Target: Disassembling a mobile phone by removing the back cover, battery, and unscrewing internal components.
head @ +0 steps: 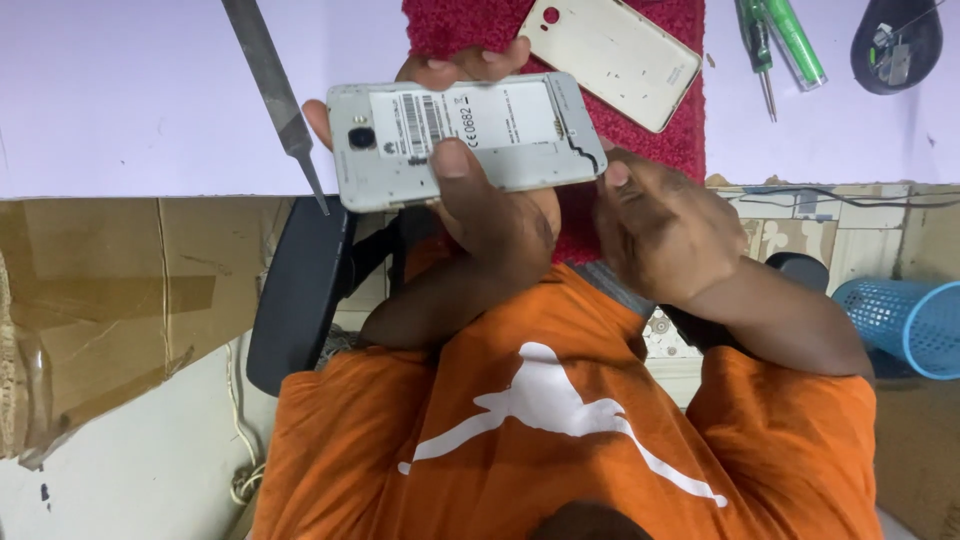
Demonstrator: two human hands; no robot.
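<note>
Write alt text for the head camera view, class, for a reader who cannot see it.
Two bare hands hold an opened white phone, its back cover off: the left hand grips its middle, the right hand works at its end. The removed cover lies on a red cloth, a metal file beside it.

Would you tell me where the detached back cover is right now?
In the head view, the back cover lies on the red cloth, just beyond the phone held in both hands, left of the green screwdrivers.

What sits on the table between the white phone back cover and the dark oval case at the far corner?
In the head view, two green-handled screwdrivers lie between the white back cover and the dark oval case.
</note>
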